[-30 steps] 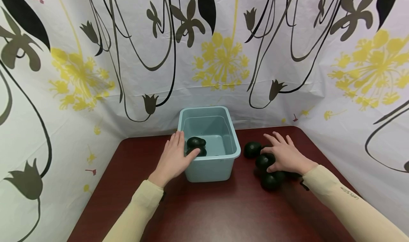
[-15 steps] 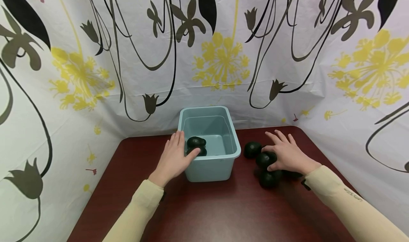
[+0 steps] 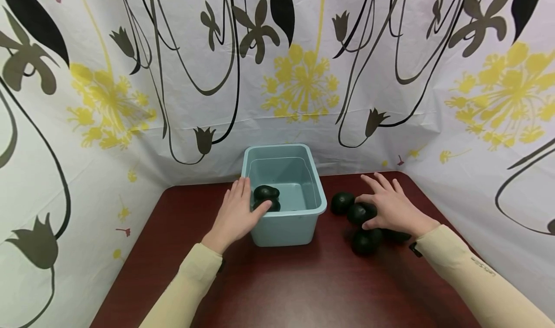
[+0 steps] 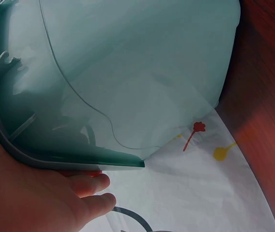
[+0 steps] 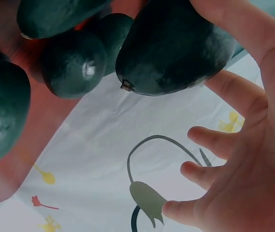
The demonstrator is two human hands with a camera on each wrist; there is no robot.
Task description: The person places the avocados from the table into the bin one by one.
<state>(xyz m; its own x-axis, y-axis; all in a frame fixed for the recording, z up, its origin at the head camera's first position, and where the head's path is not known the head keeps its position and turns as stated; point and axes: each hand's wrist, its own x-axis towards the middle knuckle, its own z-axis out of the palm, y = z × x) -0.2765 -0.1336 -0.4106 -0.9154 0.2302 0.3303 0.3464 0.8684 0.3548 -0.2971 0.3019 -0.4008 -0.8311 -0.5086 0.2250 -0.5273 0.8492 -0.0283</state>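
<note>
My right hand (image 3: pixel 394 211) pinches a dark green avocado (image 3: pixel 359 214) between thumb and index finger. In the right wrist view that avocado (image 5: pixel 171 48) has its stem end down, and the other fingers stand apart from it. Close by lie more avocados: one on the left (image 3: pixel 342 203), one in front (image 3: pixel 366 242), another partly under the hand (image 3: pixel 397 236). With straight fingers, my left hand (image 3: pixel 234 218) rests against the left rim of a light blue plastic bin (image 3: pixel 284 228), its thumb over the near rim. Two avocados (image 3: pixel 266 192) sit inside, at the bin's left.
The dark red table (image 3: pixel 295 289) carries the bin near its back edge. A white cloth (image 3: pixel 299 92) with printed flowers hangs behind and along both sides. The avocado group lies to the right of the bin.
My right hand has shifted slightly right and away from me, and the pinched avocado has moved a little with it. The front avocado has shifted slightly. My left hand and the bin stay put.
</note>
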